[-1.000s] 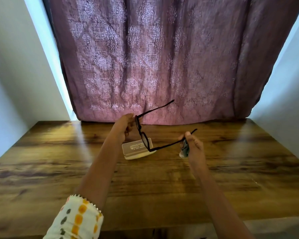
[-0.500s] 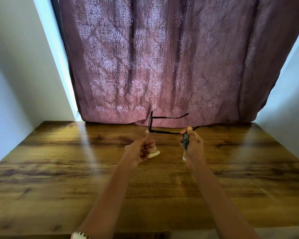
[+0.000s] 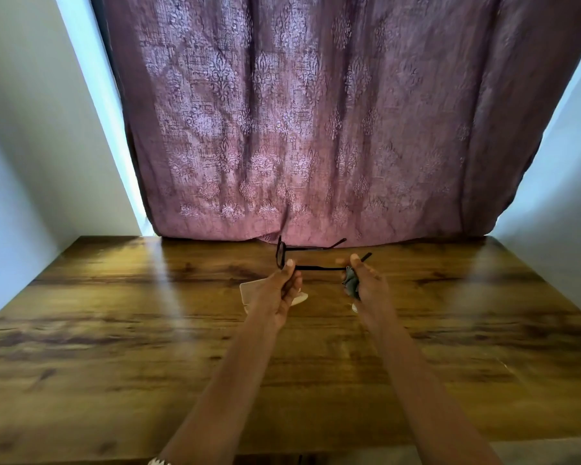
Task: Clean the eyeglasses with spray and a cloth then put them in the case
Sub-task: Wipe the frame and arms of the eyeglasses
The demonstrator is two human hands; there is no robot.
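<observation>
and here we are mid-job: the eyeglasses [image 3: 316,268] are up off the worktop [image 3: 148,330], arms unfolded, lenses edge-on to us. the left hand [image 3: 279,292] has its grip pinched on the frame by the near hinge. the right hand [image 3: 369,286] grips a bunched grey cloth [image 3: 351,285], thumb on the temple tip. the pale case [image 3: 248,289] lies under the left hand; we can't tell if it's open. no spray bottle we can make out. we'd judge the wiping is in hand or nearly done, with folding and casing left.
</observation>
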